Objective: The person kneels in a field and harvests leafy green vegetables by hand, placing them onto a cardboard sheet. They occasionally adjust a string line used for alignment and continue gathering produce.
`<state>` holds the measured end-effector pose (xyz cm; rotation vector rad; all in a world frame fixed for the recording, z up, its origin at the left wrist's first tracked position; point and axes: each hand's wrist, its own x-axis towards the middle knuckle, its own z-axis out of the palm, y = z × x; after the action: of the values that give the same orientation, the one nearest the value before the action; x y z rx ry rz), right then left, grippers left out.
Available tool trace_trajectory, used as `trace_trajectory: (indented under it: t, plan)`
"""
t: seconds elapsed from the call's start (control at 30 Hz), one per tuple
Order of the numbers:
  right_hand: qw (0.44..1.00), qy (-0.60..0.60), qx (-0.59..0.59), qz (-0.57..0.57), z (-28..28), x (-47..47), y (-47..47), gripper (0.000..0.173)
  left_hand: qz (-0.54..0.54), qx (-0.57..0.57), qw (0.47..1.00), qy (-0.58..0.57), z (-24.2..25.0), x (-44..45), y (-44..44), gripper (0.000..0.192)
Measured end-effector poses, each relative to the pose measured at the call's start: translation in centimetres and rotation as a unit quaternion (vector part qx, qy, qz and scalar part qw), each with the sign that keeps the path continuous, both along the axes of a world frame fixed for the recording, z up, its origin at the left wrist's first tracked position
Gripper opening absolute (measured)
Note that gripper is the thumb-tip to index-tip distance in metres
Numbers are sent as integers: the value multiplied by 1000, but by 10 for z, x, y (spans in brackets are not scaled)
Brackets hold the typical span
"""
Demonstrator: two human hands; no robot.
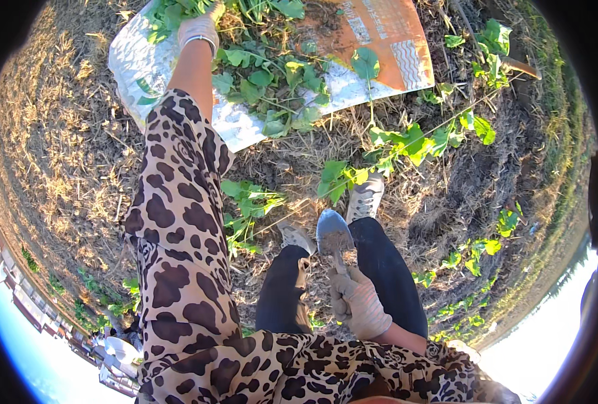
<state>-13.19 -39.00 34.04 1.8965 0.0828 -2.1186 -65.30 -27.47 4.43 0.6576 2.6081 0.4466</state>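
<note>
My right hand (357, 305), in a light work glove, is closed around the handle of a hand trowel (335, 233). Soil clings to the trowel's blade, which points away from me above my shoes. My left hand (198, 31), also gloved, reaches out to the top edge of the picture. It is among leafy green plants (170, 17) on a flattened white and orange woven sack (405, 60). Leaves and the picture edge partly hide its fingers, so its grip is unclear. More uprooted greens (273, 86) lie on the sack nearer to me.
A leafy plant clump (251, 204) is left of my shoes (367, 194). Rooted plants (415, 141) run in a row toward the upper right, beside a wooden stick or handle (521, 66). Dry straw litter (76, 111) covers the soil. Another person (119, 343) is at the lower left.
</note>
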Motion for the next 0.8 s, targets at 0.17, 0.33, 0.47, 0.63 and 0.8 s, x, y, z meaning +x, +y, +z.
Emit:
trace_trajectory:
  t: [0.17, 0.33, 0.47, 0.63, 0.8]
  plan:
    - [997, -47, -8, -63, -14, 3, 69, 24, 195, -66, 978, -21, -47, 12, 62, 119]
    - [999, -41, -23, -7, -9, -3, 94, 29, 216, 107, 951, -194, -43, 6, 45, 90]
    - [999, -1, -3, -39, -8, -3, 80, 17, 335, 341, 802, -359, 19, -8, 13, 33]
    - [997, 34, 31, 60, -33, -4, 40, 9, 318, 471, 704, -427, 153, 19, -30, 15]
    - [966, 10, 145, 214, -43, 4, 15, 7, 248, 530, 603, -543, 258, 65, -81, 30]
